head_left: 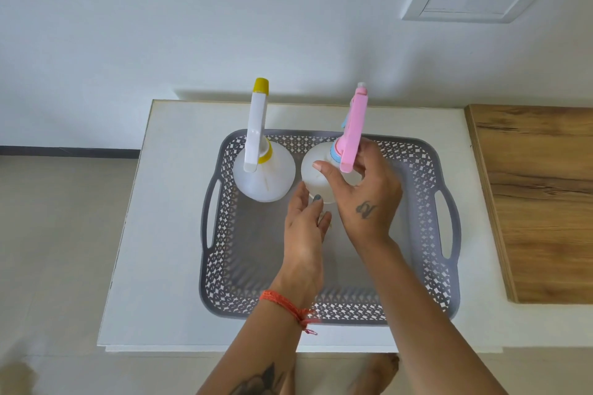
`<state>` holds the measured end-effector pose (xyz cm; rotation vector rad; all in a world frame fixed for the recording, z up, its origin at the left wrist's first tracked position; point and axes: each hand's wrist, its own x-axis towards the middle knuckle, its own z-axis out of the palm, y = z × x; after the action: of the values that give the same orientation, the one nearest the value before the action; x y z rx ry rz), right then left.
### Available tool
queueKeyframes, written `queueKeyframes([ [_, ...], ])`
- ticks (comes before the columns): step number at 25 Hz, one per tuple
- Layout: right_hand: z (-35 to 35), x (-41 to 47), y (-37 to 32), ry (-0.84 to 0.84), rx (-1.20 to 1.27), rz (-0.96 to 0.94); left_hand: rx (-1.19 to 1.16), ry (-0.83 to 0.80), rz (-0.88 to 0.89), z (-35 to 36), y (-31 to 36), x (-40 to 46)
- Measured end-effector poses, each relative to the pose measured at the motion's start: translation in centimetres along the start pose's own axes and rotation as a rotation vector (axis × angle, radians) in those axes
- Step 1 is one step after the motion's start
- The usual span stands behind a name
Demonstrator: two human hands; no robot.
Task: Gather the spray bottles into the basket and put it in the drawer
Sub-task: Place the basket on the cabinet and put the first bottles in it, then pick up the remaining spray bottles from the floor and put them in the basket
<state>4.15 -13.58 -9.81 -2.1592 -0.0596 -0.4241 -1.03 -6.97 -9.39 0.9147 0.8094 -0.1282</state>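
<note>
The right hand point(362, 192) is wrapping around the neck and shoulder of the pink-trigger spray bottle point(324, 176), thumb at the bottle's nine o'clock side and fingers curling behind the pink trigger. The left hand point(305, 228) is lying half open, fingertips touching the same bottle's lower body at about seven o'clock; an orange thread bracelet point(288, 306) is circling that wrist. The bottle is standing upright inside the grey lattice basket point(221, 253), toward its twelve o'clock wall. Just beside it, at nine o'clock, the yellow-capped spray bottle point(264, 173) is also standing upright in the basket. The basket is sitting on a white cabinet top point(167, 202), with a wooden board point(542, 202) at three o'clock.
</note>
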Motion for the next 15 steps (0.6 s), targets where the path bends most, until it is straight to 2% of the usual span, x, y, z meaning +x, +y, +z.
queueKeyframes([
  [5, -0.2, -0.3, 0.3, -0.046, -0.016, 0.025, 0.005, 0.010, -0.027, -0.2, 0.0, -0.2],
  [8, -1.8, -0.8, 0.6, -0.105, -0.013, 0.053, 0.028, 0.100, 0.017, 0.0, -0.2, -1.1],
  [11, -4.5, -2.1, 0.8, -0.078, 0.059, 0.118, 0.159, 0.276, 0.240, 0.5, -1.3, -3.6],
  [13, -7.1, -3.1, 1.0, -0.061, 0.135, 0.190, 0.222, 0.222, 0.435, 1.8, -2.7, -5.8],
  [15, -10.1, -4.2, 1.6, -0.045, 0.201, 0.250, 0.281, 0.057, 0.559, 3.5, -4.2, -7.7],
])
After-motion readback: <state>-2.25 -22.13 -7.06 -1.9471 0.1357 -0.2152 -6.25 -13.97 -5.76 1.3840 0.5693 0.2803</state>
